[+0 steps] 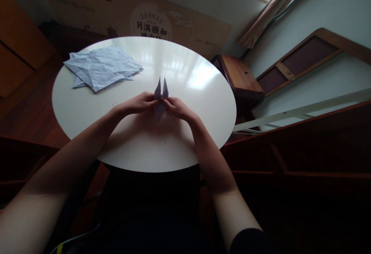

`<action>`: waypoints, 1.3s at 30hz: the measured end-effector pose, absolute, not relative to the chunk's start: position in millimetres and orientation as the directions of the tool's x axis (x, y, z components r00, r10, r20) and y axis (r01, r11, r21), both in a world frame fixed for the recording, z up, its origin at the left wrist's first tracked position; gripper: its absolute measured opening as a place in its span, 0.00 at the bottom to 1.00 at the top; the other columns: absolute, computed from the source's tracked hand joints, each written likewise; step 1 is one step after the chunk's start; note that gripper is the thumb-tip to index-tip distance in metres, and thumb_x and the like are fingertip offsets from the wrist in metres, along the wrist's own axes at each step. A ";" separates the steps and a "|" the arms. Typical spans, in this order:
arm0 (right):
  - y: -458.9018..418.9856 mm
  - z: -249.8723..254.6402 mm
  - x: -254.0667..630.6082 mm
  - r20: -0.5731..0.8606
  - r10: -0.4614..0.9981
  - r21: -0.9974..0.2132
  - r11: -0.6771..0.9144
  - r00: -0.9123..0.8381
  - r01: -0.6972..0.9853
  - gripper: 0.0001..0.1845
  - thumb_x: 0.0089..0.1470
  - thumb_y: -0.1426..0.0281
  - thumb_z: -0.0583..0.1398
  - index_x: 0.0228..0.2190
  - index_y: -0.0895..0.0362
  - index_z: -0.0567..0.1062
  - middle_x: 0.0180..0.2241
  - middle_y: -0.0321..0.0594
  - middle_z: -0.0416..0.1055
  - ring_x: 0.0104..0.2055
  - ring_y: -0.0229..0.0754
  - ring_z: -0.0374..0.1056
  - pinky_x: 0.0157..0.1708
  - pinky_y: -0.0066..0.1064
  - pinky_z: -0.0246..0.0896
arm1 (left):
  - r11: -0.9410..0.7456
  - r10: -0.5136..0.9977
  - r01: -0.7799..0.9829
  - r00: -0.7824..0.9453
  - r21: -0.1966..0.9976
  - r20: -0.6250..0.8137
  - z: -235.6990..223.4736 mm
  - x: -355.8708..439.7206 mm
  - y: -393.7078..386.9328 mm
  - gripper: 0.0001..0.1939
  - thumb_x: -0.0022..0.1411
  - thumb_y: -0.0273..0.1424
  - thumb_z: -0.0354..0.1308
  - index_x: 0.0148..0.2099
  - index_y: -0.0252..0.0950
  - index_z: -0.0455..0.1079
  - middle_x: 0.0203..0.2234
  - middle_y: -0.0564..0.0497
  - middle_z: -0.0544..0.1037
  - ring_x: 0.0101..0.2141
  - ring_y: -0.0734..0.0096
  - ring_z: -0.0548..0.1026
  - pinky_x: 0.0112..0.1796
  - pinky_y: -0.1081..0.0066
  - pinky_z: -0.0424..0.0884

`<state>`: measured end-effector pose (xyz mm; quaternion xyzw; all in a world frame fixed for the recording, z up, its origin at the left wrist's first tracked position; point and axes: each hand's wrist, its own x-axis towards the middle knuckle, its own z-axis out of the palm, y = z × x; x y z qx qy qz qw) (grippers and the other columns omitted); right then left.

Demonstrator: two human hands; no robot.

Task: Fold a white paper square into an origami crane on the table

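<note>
Both my hands meet over the middle of a round white table [199, 91]. Between them I hold a small folded piece of pale blue paper [161, 91] with two pointed tips standing upward. My left hand [140, 103] pinches its left side with closed fingers. My right hand [177, 109] pinches its right side in the same way. The lower part of the folded paper is partly hidden behind my fingers.
A loose stack of creased pale blue sheets [101, 67] lies at the table's far left. A brown wooden stool [239, 77] stands beyond the table to the right. A cardboard box with printed characters [150, 24] leans behind the table. Dark wooden furniture [304, 157] borders the right.
</note>
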<state>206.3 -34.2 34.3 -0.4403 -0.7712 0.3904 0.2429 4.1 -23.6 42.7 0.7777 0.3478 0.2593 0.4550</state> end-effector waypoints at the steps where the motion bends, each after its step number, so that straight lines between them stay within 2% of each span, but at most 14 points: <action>1: -34.3 34.4 206.2 0.030 0.869 -0.818 0.305 -0.494 0.488 0.27 0.64 0.50 0.51 0.33 0.59 0.76 0.27 0.39 0.74 0.34 0.42 0.70 0.39 0.31 0.64 | -0.342 0.777 0.303 0.624 0.890 0.087 42.8 4.1 -23.7 0.28 0.61 0.51 0.57 0.48 0.30 0.78 0.35 0.45 0.82 0.40 0.55 0.78 0.43 0.62 0.75; 21: -33.6 33.3 206.5 0.031 0.868 -0.836 0.295 -0.496 0.463 0.28 0.62 0.48 0.52 0.32 0.60 0.75 0.26 0.38 0.72 0.31 0.39 0.69 0.35 0.29 0.62 | -0.339 0.788 0.318 0.610 0.885 0.082 44.2 4.1 -25.0 0.25 0.63 0.48 0.57 0.47 0.30 0.78 0.36 0.45 0.81 0.40 0.55 0.78 0.44 0.61 0.75; 32: -29.2 27.0 206.9 0.086 0.855 -0.847 0.334 -0.512 0.415 0.31 0.60 0.44 0.52 0.31 0.60 0.74 0.25 0.37 0.71 0.32 0.39 0.68 0.38 0.30 0.62 | -0.340 0.788 0.322 0.611 0.883 0.080 46.1 4.3 -25.6 0.19 0.64 0.40 0.57 0.47 0.30 0.77 0.33 0.45 0.81 0.39 0.59 0.77 0.42 0.65 0.73; 39: -31.0 29.9 207.0 0.084 0.848 -0.844 0.340 -0.524 0.414 0.31 0.60 0.44 0.51 0.32 0.60 0.74 0.25 0.37 0.70 0.32 0.39 0.68 0.39 0.31 0.63 | -0.347 0.791 0.347 0.607 0.871 0.074 48.3 3.8 -27.1 0.20 0.64 0.41 0.57 0.47 0.30 0.77 0.34 0.45 0.81 0.39 0.59 0.77 0.41 0.66 0.73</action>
